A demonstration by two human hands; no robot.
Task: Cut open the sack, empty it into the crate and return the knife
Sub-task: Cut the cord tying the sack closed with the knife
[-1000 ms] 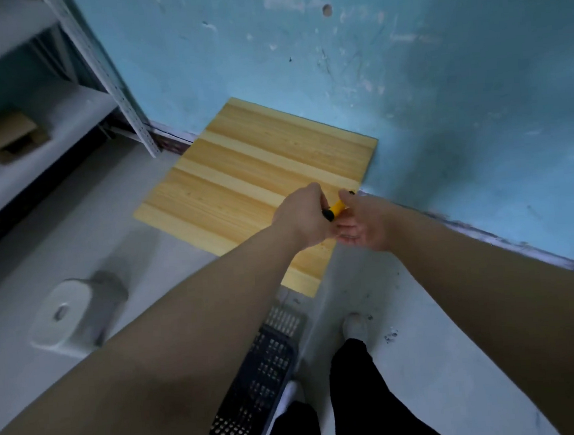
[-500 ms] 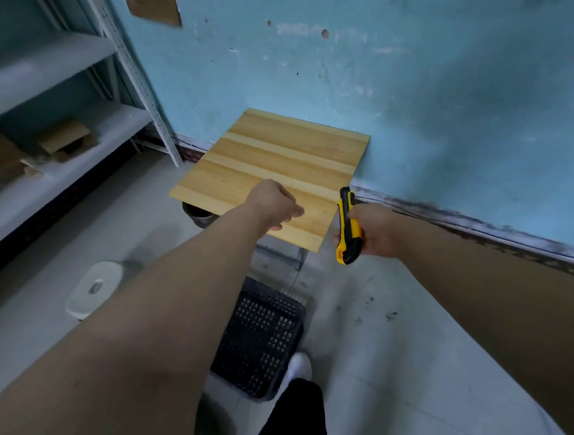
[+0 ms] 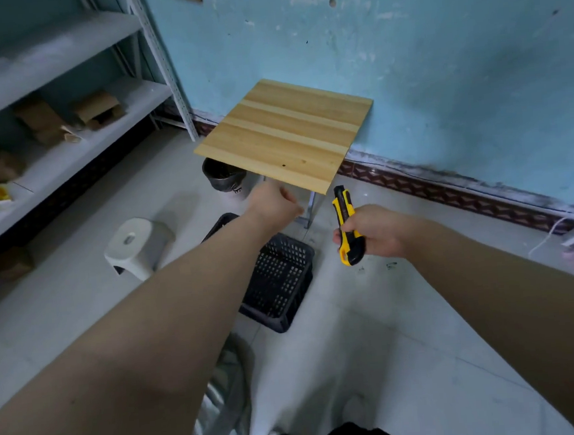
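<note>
Yellow-black plastic knife (image 3: 347, 226) gripped in right hand (image 3: 379, 232) near perforated black crate (image 3: 280, 286).

We recorded the counter (image 3: 285, 131) top as pale planked wood, smooth and matt, on a bright metal leg (image 3: 310, 208). The knife (image 3: 347, 228) had a yellow and black casing, apparently moulded plastic with a slight sheen. The crate (image 3: 280, 279) was black perforated plastic, matt. The sack (image 3: 224, 394) was a silvery crinkled film, glossy. The floor (image 3: 376, 364) was pale tile, glossy. The wall (image 3: 438, 68) carried matt blue paint, pitted and chipped. The shelf (image 3: 67, 148) looked like white-painted metal and held brown cardboard (image 3: 98, 108).
</note>
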